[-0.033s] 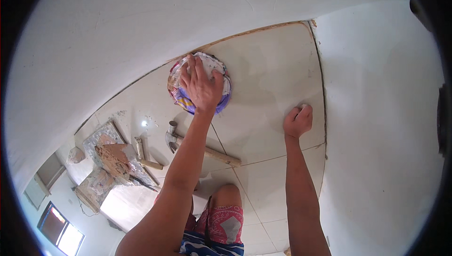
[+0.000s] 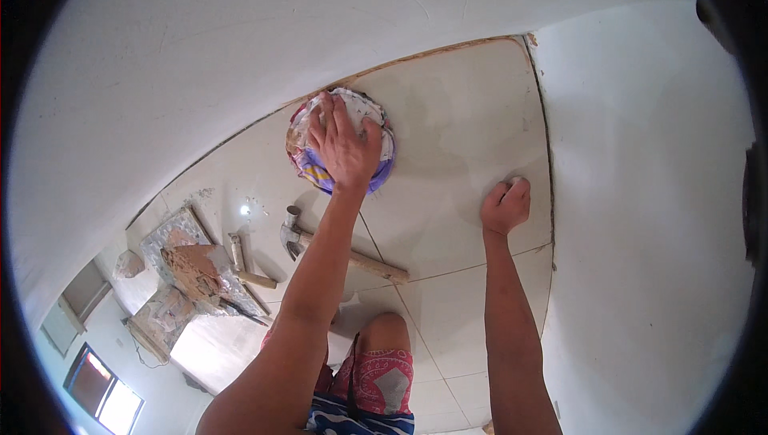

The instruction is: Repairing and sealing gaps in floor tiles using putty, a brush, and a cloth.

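Note:
My left hand (image 2: 342, 145) rests with spread fingers on a round, layered cloth rag (image 2: 382, 169) in white, purple and red, close to the wall. The hand covers much of the rag's middle. Over on the right, my right hand (image 2: 506, 205) is closed in a fist low over or against the floor tiles; whether it touches them I cannot tell. Its curled fingers hide what they hold, if anything. Below my left hand, a claw hammer (image 2: 376, 265) lies on the floor, its handle partly behind my left forearm.
A small wooden-handled tool (image 2: 238, 253) lies beside a board (image 2: 178, 231) with brown mortar and a trowel (image 2: 212, 255) on it. White walls (image 2: 640, 195) rise ahead and at right, meeting the tiled floor (image 2: 456, 139). A whitish lump (image 2: 129, 264) sits left of the board.

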The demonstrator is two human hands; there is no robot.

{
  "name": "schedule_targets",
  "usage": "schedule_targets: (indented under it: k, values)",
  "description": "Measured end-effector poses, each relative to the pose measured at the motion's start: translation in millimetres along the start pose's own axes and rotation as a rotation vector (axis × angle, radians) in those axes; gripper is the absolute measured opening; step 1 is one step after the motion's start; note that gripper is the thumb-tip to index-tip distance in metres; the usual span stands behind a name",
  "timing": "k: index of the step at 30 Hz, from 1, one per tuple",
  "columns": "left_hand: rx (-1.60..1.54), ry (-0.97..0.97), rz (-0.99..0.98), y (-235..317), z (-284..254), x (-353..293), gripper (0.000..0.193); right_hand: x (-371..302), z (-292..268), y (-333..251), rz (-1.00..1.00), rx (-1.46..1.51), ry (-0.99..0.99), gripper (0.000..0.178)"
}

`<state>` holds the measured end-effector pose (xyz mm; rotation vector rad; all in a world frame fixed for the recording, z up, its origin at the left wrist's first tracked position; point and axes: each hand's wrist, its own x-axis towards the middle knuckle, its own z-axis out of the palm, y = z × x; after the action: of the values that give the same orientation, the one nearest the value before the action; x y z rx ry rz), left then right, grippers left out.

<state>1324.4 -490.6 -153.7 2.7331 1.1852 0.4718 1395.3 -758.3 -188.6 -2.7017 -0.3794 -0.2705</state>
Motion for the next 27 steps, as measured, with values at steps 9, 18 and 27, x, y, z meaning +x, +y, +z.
schedule_targets:
  k: [9,18,27]
  values:
    - [-0.062,-0.034,-0.042,39,10,6,0.057,0,-3,-2,0.041,-0.035,-0.041,0.013]
    - [-0.063,-0.018,-0.054,61,18,9,0.058,-1,0,6,0.028,-0.029,-0.038,0.013]
    - [-0.070,-0.017,-0.030,97,25,11,0.057,0,-3,6,0.049,-0.004,-0.079,0.016]
